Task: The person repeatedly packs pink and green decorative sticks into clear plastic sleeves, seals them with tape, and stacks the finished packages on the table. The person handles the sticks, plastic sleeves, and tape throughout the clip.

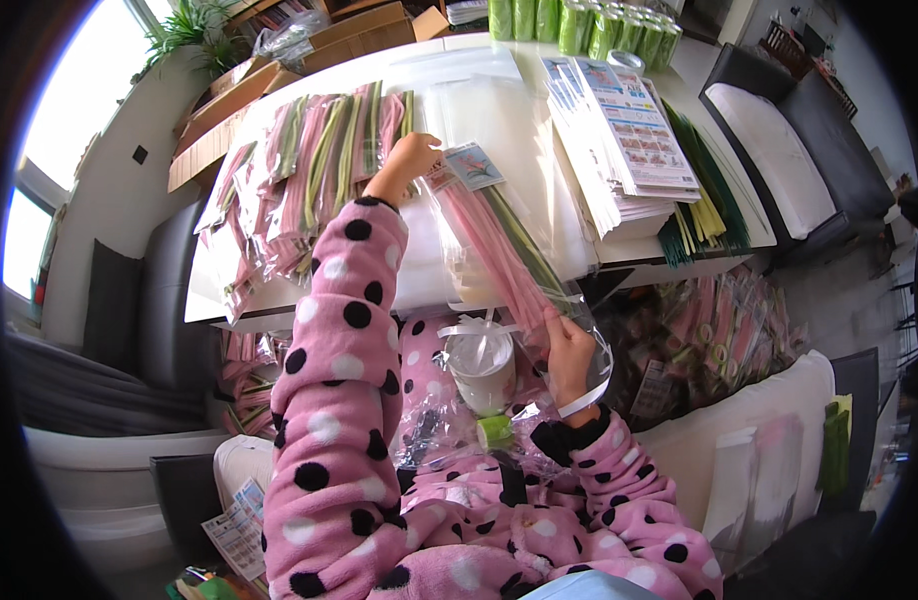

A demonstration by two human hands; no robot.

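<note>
A clear plastic bag holds a bundle of pink and green chenille stems (496, 251), slanting across the table's front edge. At its lower end my right hand (570, 352) grips the bag and stem ends between thumb and fingers. A small printed picture card (474, 165) lies at the bundle's upper end. My left hand (410, 161) is beside that end with bent fingers; whether they pinch the clear film cannot be seen. Below the bundle, a white cup (481, 367) with ribbon and clear film stands near my lap, above a green roll (495, 433).
Filled bags of stems (316, 161) cover the table's left side. Printed sheets (631, 127) are stacked at right, beside loose dark green stems (703, 187). Green-wrapped rolls (601, 30) line the back. More filled bags (721, 322) lie below the table at right, near a chair (774, 161).
</note>
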